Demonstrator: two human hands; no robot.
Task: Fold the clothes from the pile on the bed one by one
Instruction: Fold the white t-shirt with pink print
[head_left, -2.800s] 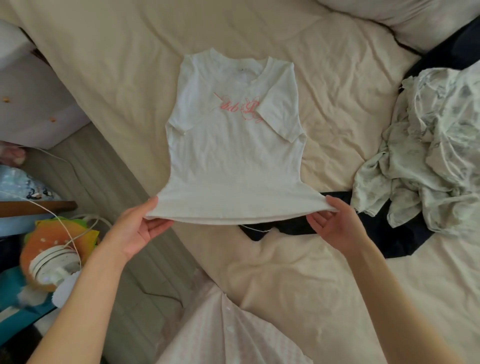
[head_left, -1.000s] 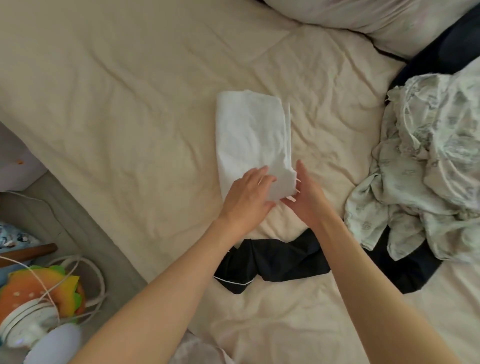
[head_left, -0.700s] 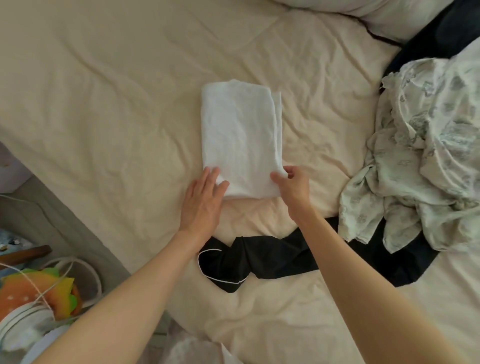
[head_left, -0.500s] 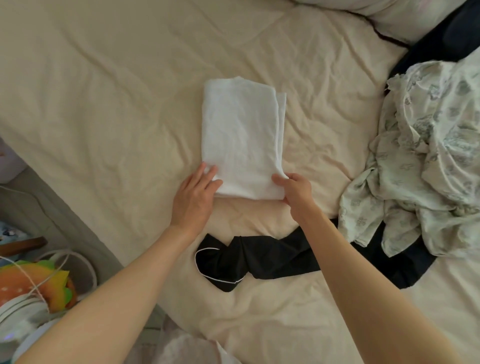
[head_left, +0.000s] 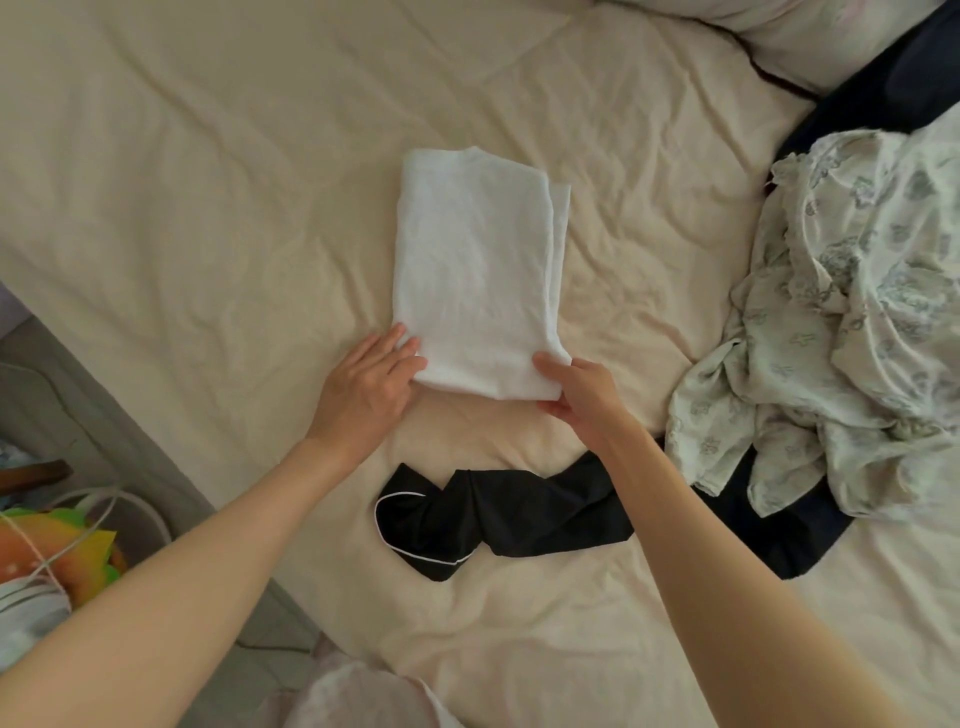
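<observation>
A white T-shirt, folded into a long narrow rectangle, lies flat in the middle of the cream bed sheet. My left hand lies at the shirt's near left corner, fingers straight and slipped against its edge. My right hand pinches the near right corner, thumb on top and fingers under the hem. A crumpled pale floral garment makes up the pile at the right. A black garment with white piping stretches across the sheet below my hands and runs under my right forearm.
Pillows and a dark navy cloth lie at the top right. The bed's left edge drops to a grey floor, where an orange and green toy and white cables sit. Pale pink fabric shows at the bottom.
The shirt, spread open 2.8 s ago, now lies folded into a narrow strip. Over the last second my hands moved apart to its two near corners, and they have held there since.
</observation>
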